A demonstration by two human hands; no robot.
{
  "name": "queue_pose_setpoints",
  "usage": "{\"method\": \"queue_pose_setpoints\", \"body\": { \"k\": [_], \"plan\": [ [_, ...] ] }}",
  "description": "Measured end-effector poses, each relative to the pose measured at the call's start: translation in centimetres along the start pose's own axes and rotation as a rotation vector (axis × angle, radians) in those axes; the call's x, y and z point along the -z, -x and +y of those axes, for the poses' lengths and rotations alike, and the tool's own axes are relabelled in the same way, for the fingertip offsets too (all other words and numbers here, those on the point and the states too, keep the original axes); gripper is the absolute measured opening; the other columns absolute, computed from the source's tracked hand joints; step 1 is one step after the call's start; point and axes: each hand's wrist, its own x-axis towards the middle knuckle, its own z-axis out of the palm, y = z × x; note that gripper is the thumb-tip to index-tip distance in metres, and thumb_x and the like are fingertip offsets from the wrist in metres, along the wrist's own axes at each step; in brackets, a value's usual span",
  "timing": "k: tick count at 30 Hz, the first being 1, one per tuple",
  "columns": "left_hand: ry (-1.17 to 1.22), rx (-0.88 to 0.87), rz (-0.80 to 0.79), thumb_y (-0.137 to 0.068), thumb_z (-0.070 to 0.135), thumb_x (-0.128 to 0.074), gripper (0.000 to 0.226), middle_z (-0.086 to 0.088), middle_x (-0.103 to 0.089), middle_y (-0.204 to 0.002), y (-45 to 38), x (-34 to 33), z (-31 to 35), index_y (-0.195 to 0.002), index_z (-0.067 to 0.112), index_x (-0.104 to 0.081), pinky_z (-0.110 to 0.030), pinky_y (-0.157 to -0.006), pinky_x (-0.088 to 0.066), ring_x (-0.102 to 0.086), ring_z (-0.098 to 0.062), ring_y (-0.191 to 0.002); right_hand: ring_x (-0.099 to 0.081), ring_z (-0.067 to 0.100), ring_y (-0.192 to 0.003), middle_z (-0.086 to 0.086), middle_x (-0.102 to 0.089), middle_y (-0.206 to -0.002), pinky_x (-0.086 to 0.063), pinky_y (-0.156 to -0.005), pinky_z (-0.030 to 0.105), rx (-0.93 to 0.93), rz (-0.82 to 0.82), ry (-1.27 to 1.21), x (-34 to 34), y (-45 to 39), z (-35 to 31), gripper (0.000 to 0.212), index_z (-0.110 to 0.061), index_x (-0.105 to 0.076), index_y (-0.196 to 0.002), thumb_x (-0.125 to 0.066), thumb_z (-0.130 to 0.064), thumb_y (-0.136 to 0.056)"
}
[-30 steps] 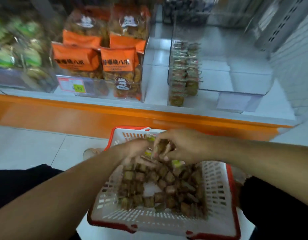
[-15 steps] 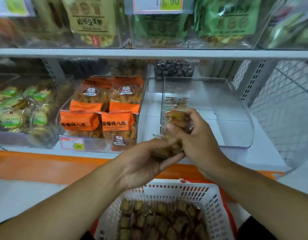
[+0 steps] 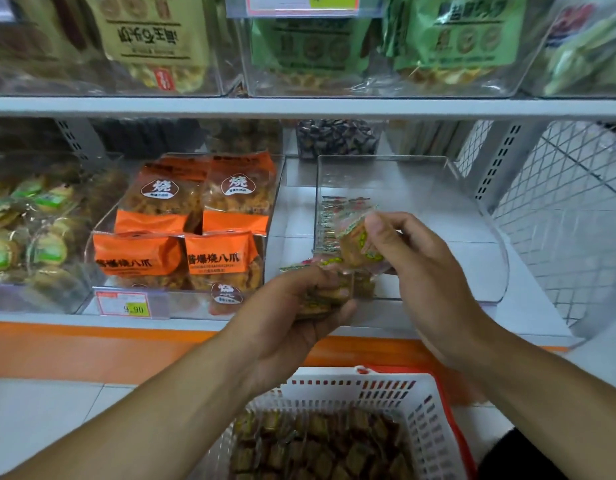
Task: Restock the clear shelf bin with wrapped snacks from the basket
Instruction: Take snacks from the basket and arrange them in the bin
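Observation:
A clear shelf bin stands on the lower shelf, with a short row of wrapped snacks along its left wall. My right hand pinches one brown wrapped snack in front of the bin's left front corner. My left hand grips a small stack of wrapped snacks just below and left of it. The white basket with a red rim sits below, holding several brown wrapped snacks.
A clear bin of orange snack bags stands left of the target bin, with a price tag on its front. Green-wrapped snacks fill the far-left bin. An upper shelf overhangs. A wire mesh panel closes the right side.
Both hands rose from the basket to the shelf with snacks. Since half a second ago my right hand has drawn one snack away from the stack in my left hand.

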Motion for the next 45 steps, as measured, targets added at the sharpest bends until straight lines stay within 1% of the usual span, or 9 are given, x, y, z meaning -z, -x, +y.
{"method": "queue_pose_setpoints", "body": {
  "k": [7, 11, 18, 22, 25, 30, 38, 43, 45],
  "plan": [
    [-0.014, -0.085, -0.048, -0.069, 0.008, -0.078, 0.024, -0.017, -0.076, -0.101, 0.6, 0.3, -0.2, -0.093, 0.004, -0.08, -0.029, -0.073, -0.063, -0.075, -0.019, -0.084, -0.071, -0.001, -0.083, -0.012, -0.077, -0.087, -0.051, -0.072, 0.019, -0.075, -0.033, 0.053, -0.4, 0.4, 0.4, 0.044, -0.029, -0.076, -0.094, -0.046, -0.06, -0.097],
    [-0.039, -0.139, 0.004, -0.068, 0.009, -0.079, 0.021, -0.014, -0.076, -0.098, 0.6, 0.0, -0.4, -0.089, 0.007, -0.082, -0.026, -0.07, -0.062, -0.074, -0.018, -0.082, -0.066, -0.006, -0.063, -0.016, -0.071, -0.067, -0.047, -0.052, 0.009, -0.123, -0.109, 0.008, -0.9, 0.9, 0.5, 0.043, -0.039, -0.077, -0.08, -0.043, -0.061, -0.097],
    [-0.082, -0.207, 0.013, -0.078, 0.028, -0.075, 0.033, -0.011, -0.076, -0.11, 0.8, 0.1, 0.4, -0.108, 0.014, -0.08, -0.024, -0.072, -0.059, -0.074, -0.018, -0.094, -0.071, 0.012, -0.08, 0.004, -0.077, -0.101, -0.05, -0.056, 0.018, -0.249, -0.267, -0.154, -0.4, 0.9, 0.4, 0.038, -0.027, -0.074, -0.116, -0.059, -0.049, -0.089],
    [-0.108, -0.182, 0.0, -0.085, 0.04, -0.07, 0.036, -0.013, -0.075, -0.118, 1.1, 0.1, 0.6, -0.114, 0.021, -0.078, -0.029, -0.076, -0.063, -0.073, -0.028, -0.108, -0.073, 0.027, -0.084, 0.012, -0.076, -0.103, -0.056, -0.065, 0.027, -0.286, -0.328, -0.194, 0.2, 0.5, 0.3, 0.037, -0.025, -0.066, -0.124, -0.065, -0.042, -0.091],
    [-0.092, -0.164, 0.002, -0.087, 0.04, -0.068, 0.031, -0.012, -0.077, -0.112, 1.1, 0.2, 0.6, -0.109, 0.022, -0.08, -0.025, -0.067, -0.062, -0.075, -0.025, -0.102, -0.074, 0.036, -0.092, 0.015, -0.076, -0.102, -0.059, -0.069, 0.031, -0.317, -0.337, -0.194, 0.5, 0.3, 0.3, 0.042, -0.02, -0.061, -0.123, -0.069, -0.041, -0.088],
    [-0.012, -0.197, -0.03, -0.077, 0.033, -0.074, 0.028, -0.009, -0.078, -0.108, 0.7, 0.4, 1.0, -0.1, 0.018, -0.083, -0.022, -0.066, -0.061, -0.076, -0.02, -0.096, -0.076, 0.022, -0.092, 0.008, -0.077, -0.104, -0.06, -0.071, 0.031, -0.27, -0.289, -0.182, 1.2, -0.2, 0.0, 0.028, -0.019, -0.075, -0.109, -0.075, -0.03, -0.083],
    [-0.006, -0.272, -0.018, -0.074, 0.026, -0.078, 0.024, -0.013, -0.077, -0.111, -0.1, 0.7, 1.4, -0.095, 0.014, -0.083, -0.026, -0.071, -0.061, -0.075, -0.023, -0.101, -0.075, 0.024, -0.098, 0.01, -0.075, -0.108, -0.061, -0.077, 0.034, -0.256, -0.277, -0.3, 2.1, -1.0, -0.4, 0.038, -0.017, -0.077, -0.11, -0.076, -0.015, -0.072],
    [-0.042, -0.295, -0.006, -0.073, 0.025, -0.08, 0.037, -0.016, -0.075, -0.114, -0.4, 1.2, 1.7, -0.105, 0.006, -0.079, -0.029, -0.073, -0.062, -0.074, -0.027, -0.104, -0.073, 0.019, -0.084, -0.001, -0.073, -0.085, -0.06, -0.068, 0.029, -0.181, -0.247, -0.322, 3.3, -1.8, -1.1, 0.05, -0.014, -0.067, -0.109, -0.078, -0.005, -0.062],
    [-0.077, -0.286, 0.002, -0.073, 0.024, -0.08, 0.05, -0.017, -0.075, -0.114, -0.4, 1.4, 1.7, -0.117, 0.002, -0.071, -0.031, -0.074, -0.062, -0.073, -0.03, -0.105, -0.072, 0.017, -0.086, 0.003, -0.074, -0.089, -0.06, -0.07, 0.024, -0.162, -0.285, -0.269, 4.0, -2.1, -1.3, 0.053, -0.014, -0.064, -0.103, -0.081, -0.007, -0.053]
  ]
}}
